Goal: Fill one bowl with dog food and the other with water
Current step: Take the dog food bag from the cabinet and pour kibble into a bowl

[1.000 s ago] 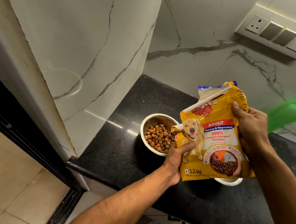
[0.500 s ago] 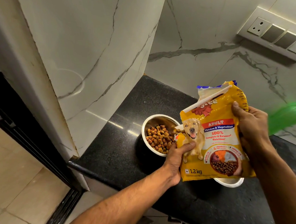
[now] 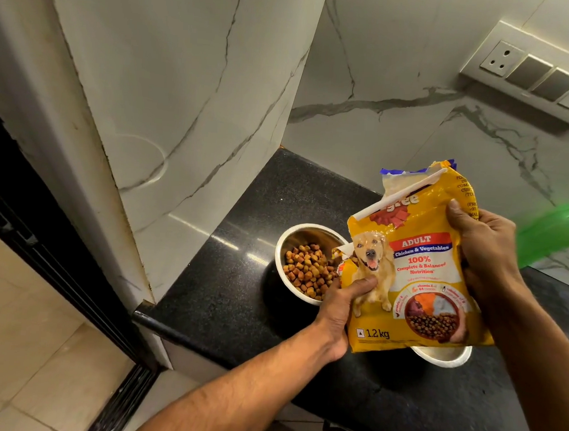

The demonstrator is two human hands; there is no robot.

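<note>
Marble wall on left & back, w/ a switch plate up right. Black bench fills the corner below, floor tiles to the left.

Yellow dog food bag is held over the bench, tipped w/ its torn corner at the near rim of the food bowl. Left hand grips the bag's lower left edge, thumb on the front; right hand is closed round the bag's right side higher up. Both grips firm on the bag, none free.

Green water bottle stands at the right edge, blurred, apart from both hands, cap looks on.

Food bowl, steel, sits on the bench just left of the bag, w/ kibble covering the bottom, well below the rim. Second bowl is mostly hidden under the bag; only its near rim shows, contents can't be told.

Progress, my read: food half done or nearly so, approx. Left: finish or stop the pour, set bag down, then open bottle & fill 2nd bowl. Water step apparently not begun.
</note>
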